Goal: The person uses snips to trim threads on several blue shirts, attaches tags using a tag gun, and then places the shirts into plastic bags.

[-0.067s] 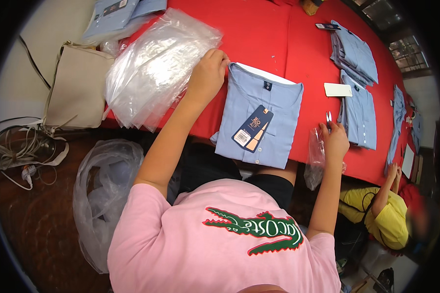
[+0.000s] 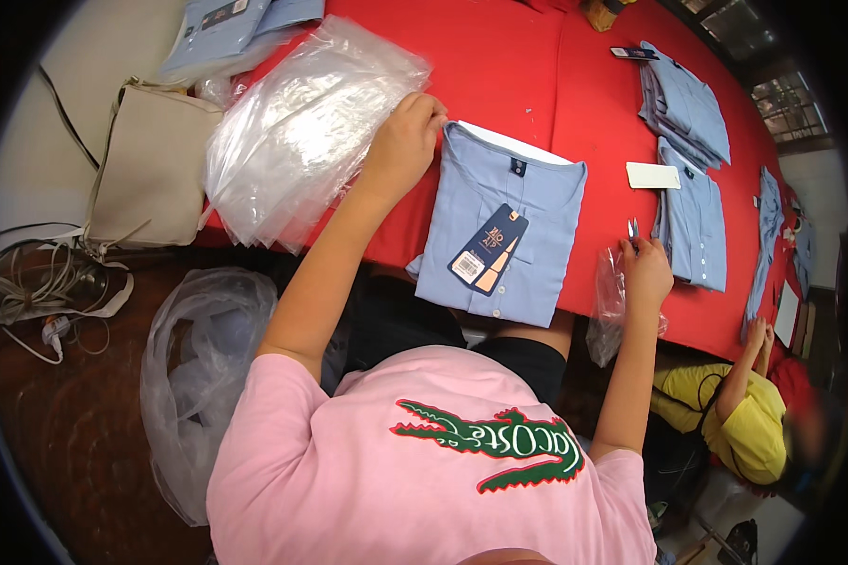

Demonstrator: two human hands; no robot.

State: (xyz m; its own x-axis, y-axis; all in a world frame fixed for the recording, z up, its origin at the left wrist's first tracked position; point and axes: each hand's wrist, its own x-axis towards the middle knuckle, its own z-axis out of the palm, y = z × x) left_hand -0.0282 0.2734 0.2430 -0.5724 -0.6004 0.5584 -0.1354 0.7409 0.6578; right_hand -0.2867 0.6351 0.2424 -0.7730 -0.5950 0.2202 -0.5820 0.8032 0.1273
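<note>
A folded light-blue shirt (image 2: 542, 217) lies in front of me at the near edge of the table, with white card showing behind its neckline. On its front rests a dark-blue hang tag (image 2: 490, 247) with orange shapes, above several small buttons. My left hand (image 2: 405, 137) is closed, its fingertips pinched at the shirt's upper left corner. Over on the right, my right hand (image 2: 646, 273) is wrapped around small thread snips (image 2: 633, 229), their pointed blades sticking up past the fingers. Beside that hand, a crumpled clear plastic bag (image 2: 609, 306) hangs over the table edge.
Clear plastic bags (image 2: 301, 132) lie stacked at the left of the red-covered table (image 2: 499, 66). More folded blue shirts (image 2: 693, 231) are piled to the right. A beige bag (image 2: 151, 165), cables (image 2: 33, 282) and a big plastic sack (image 2: 203, 377) are at left. A person in yellow (image 2: 744, 424) works at far right.
</note>
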